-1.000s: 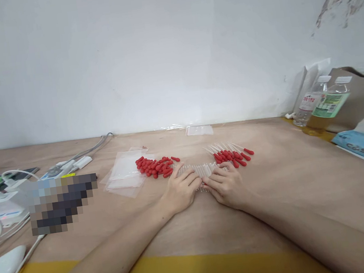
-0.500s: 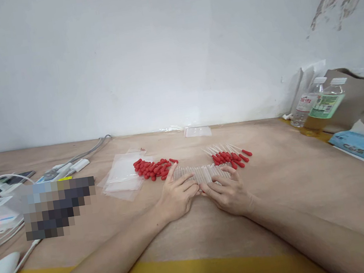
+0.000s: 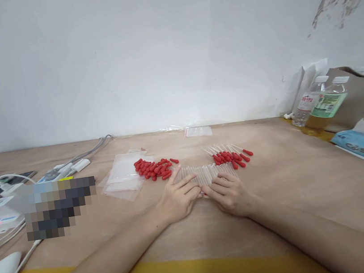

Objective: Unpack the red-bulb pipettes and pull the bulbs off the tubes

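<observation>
In the middle of the table lies a row of clear thin tubes (image 3: 204, 175), side by side. My left hand (image 3: 178, 199) rests at its left front, the index finger stretched over the tubes and the other fingertips pinched with the thumb. My right hand (image 3: 228, 194) is curled at the right front, its thumb and fingertips meeting the left ones. A speck of red and white shows between them; the rest of it is hidden. Red rubber-like bulbs (image 3: 153, 169) are heaped beyond my left hand. Behind my right hand lie red bulbs with thin white stems (image 3: 227, 155).
Clear plastic bags (image 3: 121, 174) lie left of the bulbs, and a small one (image 3: 198, 131) by the wall. Chargers and cables (image 3: 7, 210) crowd the left. Two bottles (image 3: 328, 104), a paper bag (image 3: 362, 93) and a blue tissue pack (image 3: 362, 145) stand or lie right.
The fingers of my right hand have curled in and drawn back a little from the tubes. My left hand stays nearly in place, and the camera view has shifted slightly.
</observation>
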Demonstrator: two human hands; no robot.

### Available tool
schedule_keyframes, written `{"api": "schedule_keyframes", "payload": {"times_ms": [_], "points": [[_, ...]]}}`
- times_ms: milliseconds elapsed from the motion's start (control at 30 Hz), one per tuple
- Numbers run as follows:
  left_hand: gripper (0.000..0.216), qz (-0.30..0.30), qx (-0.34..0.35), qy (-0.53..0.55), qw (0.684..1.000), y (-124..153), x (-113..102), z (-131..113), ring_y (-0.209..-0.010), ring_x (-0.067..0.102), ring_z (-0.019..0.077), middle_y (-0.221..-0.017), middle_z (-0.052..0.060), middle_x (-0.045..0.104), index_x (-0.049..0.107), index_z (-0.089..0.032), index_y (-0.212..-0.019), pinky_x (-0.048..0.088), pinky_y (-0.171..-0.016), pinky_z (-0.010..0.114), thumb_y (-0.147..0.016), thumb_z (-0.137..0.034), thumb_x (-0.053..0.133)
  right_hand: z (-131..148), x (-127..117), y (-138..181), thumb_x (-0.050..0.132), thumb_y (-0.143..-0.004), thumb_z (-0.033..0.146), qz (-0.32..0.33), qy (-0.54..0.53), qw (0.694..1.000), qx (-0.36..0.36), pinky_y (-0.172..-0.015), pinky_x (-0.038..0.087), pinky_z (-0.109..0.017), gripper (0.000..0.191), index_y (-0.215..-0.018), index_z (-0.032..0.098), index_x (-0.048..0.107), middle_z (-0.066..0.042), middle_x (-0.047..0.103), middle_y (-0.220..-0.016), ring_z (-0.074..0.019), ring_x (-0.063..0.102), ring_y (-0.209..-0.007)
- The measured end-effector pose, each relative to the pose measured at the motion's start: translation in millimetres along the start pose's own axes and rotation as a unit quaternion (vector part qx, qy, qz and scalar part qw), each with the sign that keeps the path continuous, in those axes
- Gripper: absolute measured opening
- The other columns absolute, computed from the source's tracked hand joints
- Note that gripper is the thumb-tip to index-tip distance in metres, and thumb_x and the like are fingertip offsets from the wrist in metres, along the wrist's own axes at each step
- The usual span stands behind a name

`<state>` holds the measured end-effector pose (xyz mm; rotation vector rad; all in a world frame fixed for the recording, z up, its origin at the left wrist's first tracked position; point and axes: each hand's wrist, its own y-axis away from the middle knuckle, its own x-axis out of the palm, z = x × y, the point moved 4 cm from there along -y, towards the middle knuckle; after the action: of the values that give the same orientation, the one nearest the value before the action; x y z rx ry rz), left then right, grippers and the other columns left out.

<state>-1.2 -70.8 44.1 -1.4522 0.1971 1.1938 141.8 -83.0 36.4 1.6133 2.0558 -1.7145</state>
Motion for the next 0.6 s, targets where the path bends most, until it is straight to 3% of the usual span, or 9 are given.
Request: {"api": "schedule_keyframes", "payload": {"times_ms": [67, 233, 433, 600], "points": [[0.015, -0.007, 0.003, -0.011, 1.000, 0.5, 0.5, -0.1, -0.109, 0.053, 0.0162, -0.085, 0.000, 0.068, 0.058, -0.016, -0.083, 0.021, -0.108, 0.043, -0.086, -0.016, 0.044, -1.8, 4.1, -1.1, 0.046, -0.085, 0.016, 0.024, -0.064, 0.997, 0.038, -0.061, 0.037, -0.026, 0.013, -0.087, 0.012, 0.059, -0.002, 0.058, -0.064, -0.0121, 0.049, -0.062], [0.014, -0.013, 0.013, -0.028, 0.999, 1.5, 0.1, 0.0, -0.113, 0.050, 0.0183, -0.094, 0.003, 0.067, 0.059, -0.014, -0.086, 0.026, -0.107, 0.041, -0.084, -0.014, 0.045, -2.0, 8.5, -4.8, 0.044, -0.088, 0.024, 0.026, -0.140, 0.985, 0.100, -0.063, 0.040, -0.026, 0.018, -0.094, 0.012, 0.056, -0.004, 0.062, -0.074, -0.0120, 0.051, -0.063], [0.016, -0.002, 0.022, -0.017, 1.000, -1.2, -3.3, -3.0, -0.109, 0.053, 0.0159, -0.084, -0.002, 0.068, 0.058, -0.018, -0.075, 0.016, -0.110, 0.046, -0.083, -0.014, 0.045, 0.6, 9.3, -1.6, 0.045, -0.087, 0.019, 0.032, -0.107, 0.992, 0.051, -0.060, 0.039, -0.026, 0.015, -0.090, 0.011, 0.058, -0.002, 0.057, -0.064, -0.0114, 0.050, -0.059], [0.016, -0.001, -0.003, 0.004, 1.000, -1.9, -5.5, -1.7, -0.105, 0.056, 0.0155, -0.079, -0.002, 0.069, 0.059, -0.018, -0.080, 0.014, -0.109, 0.047, -0.084, -0.015, 0.044, 0.4, 4.0, 2.8, 0.048, -0.084, 0.012, 0.005, -0.062, 0.998, -0.003, -0.067, 0.043, -0.028, 0.015, -0.094, 0.007, 0.058, -0.004, 0.060, -0.070, -0.0128, 0.053, -0.066]]}}
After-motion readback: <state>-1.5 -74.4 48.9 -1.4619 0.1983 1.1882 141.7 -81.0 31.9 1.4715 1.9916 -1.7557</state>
